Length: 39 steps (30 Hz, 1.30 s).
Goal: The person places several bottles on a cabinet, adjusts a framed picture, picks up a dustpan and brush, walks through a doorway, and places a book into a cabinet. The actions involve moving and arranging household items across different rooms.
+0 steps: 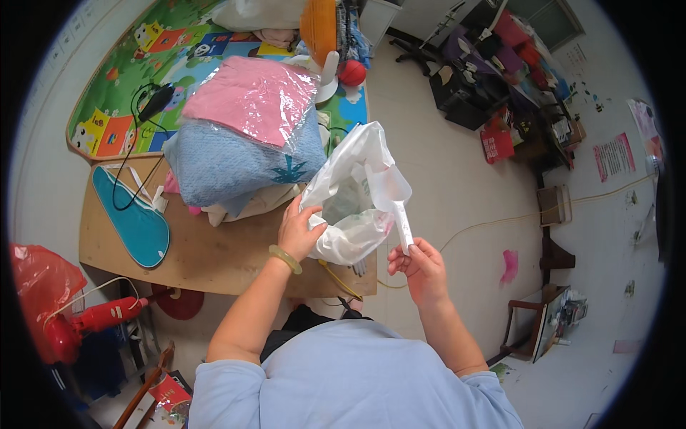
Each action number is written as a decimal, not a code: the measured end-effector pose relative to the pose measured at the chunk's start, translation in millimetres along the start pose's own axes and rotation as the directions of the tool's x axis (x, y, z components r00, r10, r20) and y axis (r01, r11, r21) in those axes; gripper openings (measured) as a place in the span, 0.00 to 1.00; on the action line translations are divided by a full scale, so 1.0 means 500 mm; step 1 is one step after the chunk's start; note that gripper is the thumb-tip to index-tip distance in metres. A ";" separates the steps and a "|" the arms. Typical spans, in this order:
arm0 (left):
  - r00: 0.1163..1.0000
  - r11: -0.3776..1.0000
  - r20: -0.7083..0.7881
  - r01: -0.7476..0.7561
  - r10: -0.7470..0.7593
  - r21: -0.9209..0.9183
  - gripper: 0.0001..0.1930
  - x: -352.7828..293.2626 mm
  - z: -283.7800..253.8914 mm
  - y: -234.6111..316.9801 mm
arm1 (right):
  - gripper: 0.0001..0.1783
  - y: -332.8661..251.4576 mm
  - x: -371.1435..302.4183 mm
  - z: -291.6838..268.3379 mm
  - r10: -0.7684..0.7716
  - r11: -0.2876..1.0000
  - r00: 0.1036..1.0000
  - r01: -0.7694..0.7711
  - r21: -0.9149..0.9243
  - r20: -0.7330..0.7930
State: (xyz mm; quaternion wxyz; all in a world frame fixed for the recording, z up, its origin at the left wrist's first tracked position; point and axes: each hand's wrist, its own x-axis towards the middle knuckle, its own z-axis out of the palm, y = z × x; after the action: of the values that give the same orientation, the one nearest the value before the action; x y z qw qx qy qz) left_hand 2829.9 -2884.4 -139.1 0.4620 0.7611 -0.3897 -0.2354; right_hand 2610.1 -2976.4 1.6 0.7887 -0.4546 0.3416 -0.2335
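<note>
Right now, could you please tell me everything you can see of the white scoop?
The white scoop looks like plastic: a broad head and a straight, narrow handle bearing small dark marks. The right hand pinches the handle's end, and the head points away from the person. In the view, the head overlaps the right side of the open white bag; whether they touch is unclear.

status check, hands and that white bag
Left hand holds white bag, mouth open. Right hand holds white scoop by its handle. Blue fabric bundle beside bag, left.
</note>
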 end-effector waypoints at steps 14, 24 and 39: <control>0.977 0.935 -0.063 -0.173 0.202 0.309 0.24 -0.054 0.018 0.060 | 0.10 0.036 -0.050 -0.049 0.062 0.997 0.998 -0.062 0.040 0.000; 0.978 0.932 -0.077 -0.156 0.191 0.328 0.24 -0.153 0.016 0.111 | 0.09 0.032 -0.129 -0.101 0.228 0.973 0.968 -0.230 0.002 0.101; 0.967 0.902 -0.082 -0.194 0.243 0.385 0.23 -0.191 0.062 0.154 | 0.10 0.048 -0.128 -0.176 0.208 0.968 0.970 -0.184 -0.172 0.129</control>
State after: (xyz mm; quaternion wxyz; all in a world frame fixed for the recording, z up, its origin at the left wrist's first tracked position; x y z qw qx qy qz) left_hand 2722.9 -2843.5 -85.3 0.3561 0.8001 -0.4797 -0.0543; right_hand 2503.4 -2970.4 -29.5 0.7920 -0.4959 0.3439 -0.0924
